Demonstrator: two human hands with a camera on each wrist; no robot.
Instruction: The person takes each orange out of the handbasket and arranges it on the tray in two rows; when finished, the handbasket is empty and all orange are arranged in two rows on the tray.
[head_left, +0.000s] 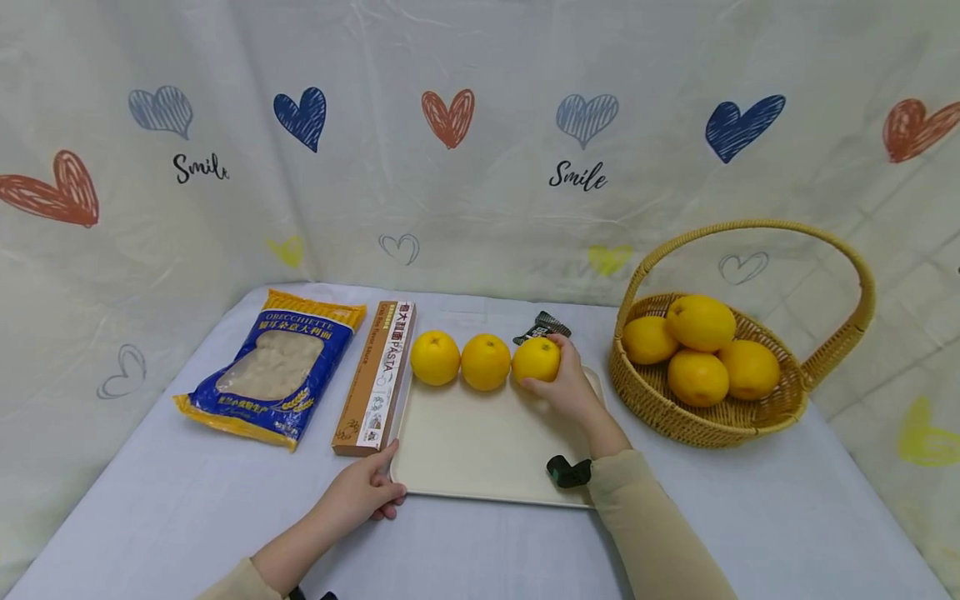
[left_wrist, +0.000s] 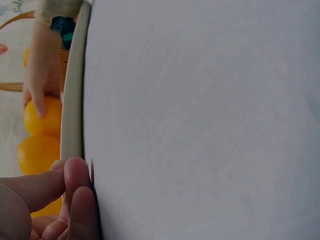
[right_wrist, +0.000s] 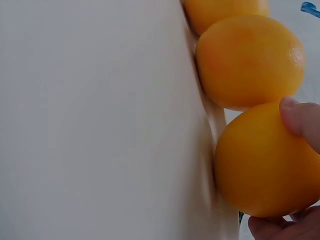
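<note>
We see yellow-orange on the three oranges [head_left: 485, 362], cream on the tray [head_left: 480, 450], and woven tan on the basket [head_left: 660, 414], whose basket oranges [head_left: 701, 323] match the first in hue. We note a blue bag [head_left: 277, 367] with yellow-orange ends, a brown box [head_left: 375, 379] with a white panel, a blackish packet [head_left: 542, 327] and a beige sleeve [head_left: 652, 517]. On the whitish backdrop [head_left: 495, 208] we find red, blue and yellow hearts [head_left: 300, 117], some hatched, and black script [head_left: 577, 176].

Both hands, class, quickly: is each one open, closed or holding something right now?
Left hand: holding the tray by its near left corner.
Right hand: holding the rightmost orange of the row of three.
</note>
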